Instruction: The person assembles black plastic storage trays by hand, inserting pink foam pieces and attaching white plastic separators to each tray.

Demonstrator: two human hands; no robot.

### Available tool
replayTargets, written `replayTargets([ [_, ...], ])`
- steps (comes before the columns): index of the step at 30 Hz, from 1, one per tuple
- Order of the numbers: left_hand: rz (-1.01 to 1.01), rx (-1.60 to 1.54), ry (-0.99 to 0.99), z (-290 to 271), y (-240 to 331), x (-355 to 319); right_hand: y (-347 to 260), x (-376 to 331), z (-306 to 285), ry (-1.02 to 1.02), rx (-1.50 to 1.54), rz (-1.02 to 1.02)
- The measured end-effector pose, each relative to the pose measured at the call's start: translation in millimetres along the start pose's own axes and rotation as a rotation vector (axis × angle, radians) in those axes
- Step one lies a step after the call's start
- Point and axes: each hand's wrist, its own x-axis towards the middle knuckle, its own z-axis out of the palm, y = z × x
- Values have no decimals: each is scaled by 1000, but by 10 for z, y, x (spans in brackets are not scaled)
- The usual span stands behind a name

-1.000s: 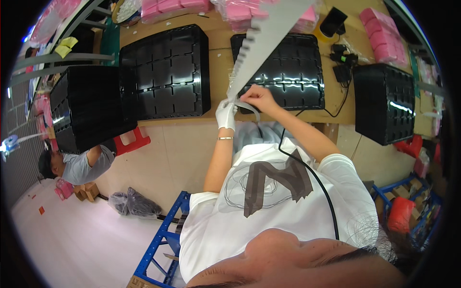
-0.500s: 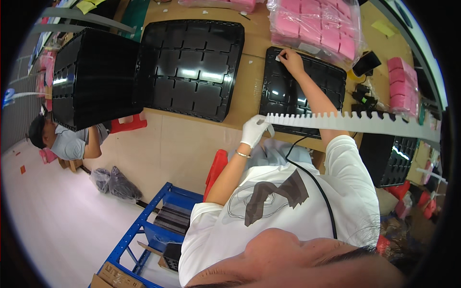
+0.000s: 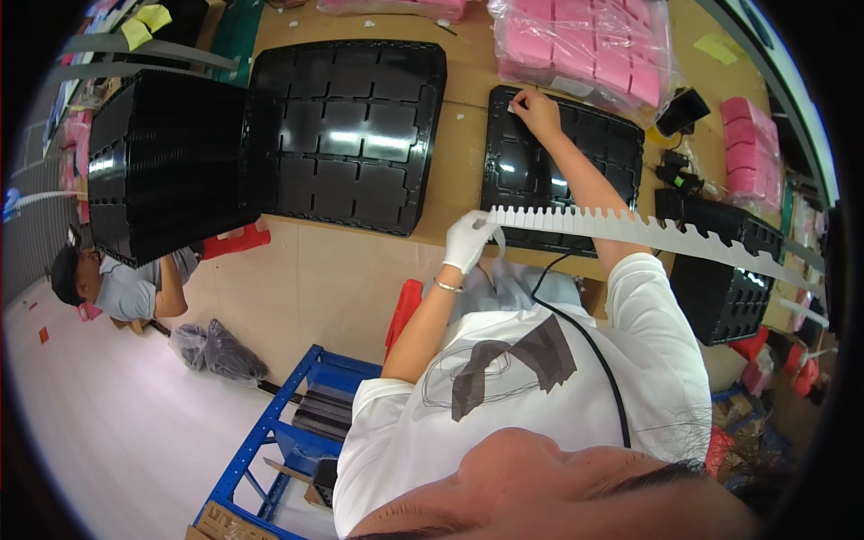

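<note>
My left hand (image 3: 468,243), in a white glove, grips the end of a long white strip (image 3: 585,227) with a notched edge. That strip stretches off to the right, passing over my right forearm. Bare, my right hand (image 3: 538,115) pinches a small white piece (image 3: 512,109) by the far left corner of a black compartmented tray (image 3: 504,175). The tray lies on the brown-topped table, and my forearm hides part of it. Whether the white piece touches the tray, I cannot tell.
A larger black tray (image 3: 346,135) and a tall black tray stack (image 3: 171,166) stand left. Bagged pink foam (image 3: 585,45) lies behind my tray; more pink foam (image 3: 751,153) is right. A person (image 3: 135,281) works far left. A blue metal frame (image 3: 270,441) and a black cable (image 3: 594,346) are near me.
The view has shifted slightly, so most things sit a little further left. The strip's right part now hangs lower and looks more twisted. Both hands keep their grips.
</note>
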Motion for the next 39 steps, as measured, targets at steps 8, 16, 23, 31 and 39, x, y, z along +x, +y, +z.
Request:
replayTargets([
  [8, 7, -24, 30, 48, -28, 31, 179, -199, -66, -93, 58, -208],
  [16, -122, -482, 38, 280, 217, 125, -40, -1568, -301, -378, 1564, 426],
  [23, -140, -695, -90, 676, 483, 85, -118, -2194, -590, -328, 1175, 366],
  [31, -187, -794, -32, 1110, 486, 175, 265, -2282, -1289, -31, 881, 81],
  [39, -199, -680, 23, 1292, 463, 165, 2197, -1042, -1720, 295, 314, 183],
])
